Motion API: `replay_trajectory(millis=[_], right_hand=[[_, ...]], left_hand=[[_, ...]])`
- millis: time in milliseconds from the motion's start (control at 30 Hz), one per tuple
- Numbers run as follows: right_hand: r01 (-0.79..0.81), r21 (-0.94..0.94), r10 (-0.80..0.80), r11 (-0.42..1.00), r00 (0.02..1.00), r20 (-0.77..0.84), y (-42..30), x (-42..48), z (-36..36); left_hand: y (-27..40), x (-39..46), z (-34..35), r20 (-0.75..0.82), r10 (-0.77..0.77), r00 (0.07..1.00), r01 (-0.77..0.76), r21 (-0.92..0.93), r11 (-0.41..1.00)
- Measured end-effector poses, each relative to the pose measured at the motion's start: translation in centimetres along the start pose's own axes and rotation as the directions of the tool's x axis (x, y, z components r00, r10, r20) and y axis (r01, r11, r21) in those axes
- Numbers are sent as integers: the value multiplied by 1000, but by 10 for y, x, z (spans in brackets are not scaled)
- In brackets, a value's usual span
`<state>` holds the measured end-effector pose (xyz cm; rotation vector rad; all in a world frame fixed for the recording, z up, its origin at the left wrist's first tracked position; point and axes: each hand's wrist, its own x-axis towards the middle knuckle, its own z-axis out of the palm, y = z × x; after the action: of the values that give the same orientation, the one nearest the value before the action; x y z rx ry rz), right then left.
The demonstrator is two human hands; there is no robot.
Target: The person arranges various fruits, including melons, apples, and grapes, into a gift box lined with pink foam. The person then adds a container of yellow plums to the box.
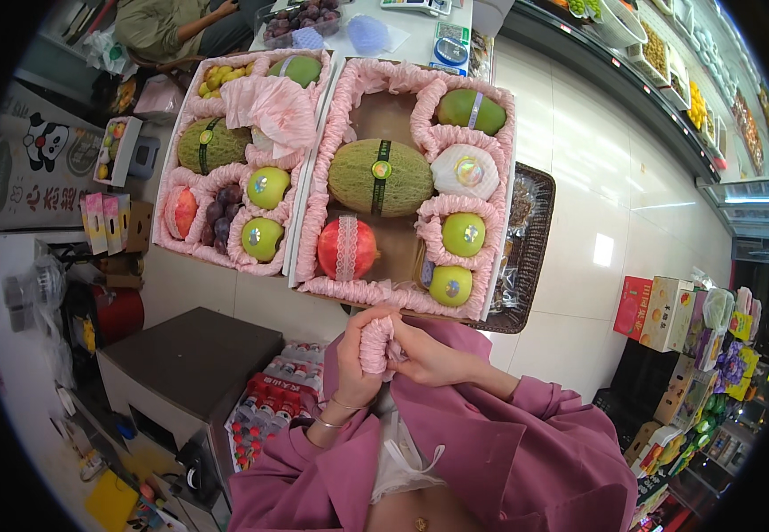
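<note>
Close to my body, my left hand (356, 362) and my right hand (427, 356) together grip a crinkled pink paper roll (376, 344). Just beyond them lies the right gift box (512, 199), edged with similar pink paper. Inside it are a netted melon (379, 177) with a dark band, a pomegranate (346, 248) wrapped in lace ribbon, a green mango (471, 112), a fruit in a white foam net (464, 171) and two green apples (463, 235). Bare cardboard (384, 120) shows above and below the melon. The left gift box (225, 263) holds another melon (213, 145), plums (223, 219) and other fruit.
A brown wicker basket (536, 266) with packets sits right of the boxes. On the white table (417, 33) stands a tub of plums (301, 20). A seated person (171, 30) is at upper left. A dark-topped cabinet (191, 359) and bottle packs (278, 399) stand at lower left.
</note>
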<state>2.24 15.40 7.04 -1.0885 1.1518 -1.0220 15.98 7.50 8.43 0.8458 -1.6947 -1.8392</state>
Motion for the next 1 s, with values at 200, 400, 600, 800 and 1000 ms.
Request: replay_trajectory(millis=[200, 400, 600, 800, 1000], right_hand=[[114, 239, -21, 964, 933, -360, 6, -9, 15], [-11, 532, 387, 846, 700, -601, 5, -1, 30], [234, 557, 327, 797, 609, -723, 8, 22, 36], [48, 584, 435, 810, 620, -653, 6, 29, 43], [108, 748, 437, 655, 753, -491, 10, 35, 50]], left_hand=[[-18, 14, 10, -168, -42, 985, 5, -220, 976], [-19, 30, 29, -257, -44, 965, 1, -162, 987], [-21, 13, 48, -390, 66, 919, -76, -12, 997], [-27, 2, 41, -408, 196, 892, -142, 158, 977], [-36, -12, 28, -462, 166, 871, -157, 58, 986]])
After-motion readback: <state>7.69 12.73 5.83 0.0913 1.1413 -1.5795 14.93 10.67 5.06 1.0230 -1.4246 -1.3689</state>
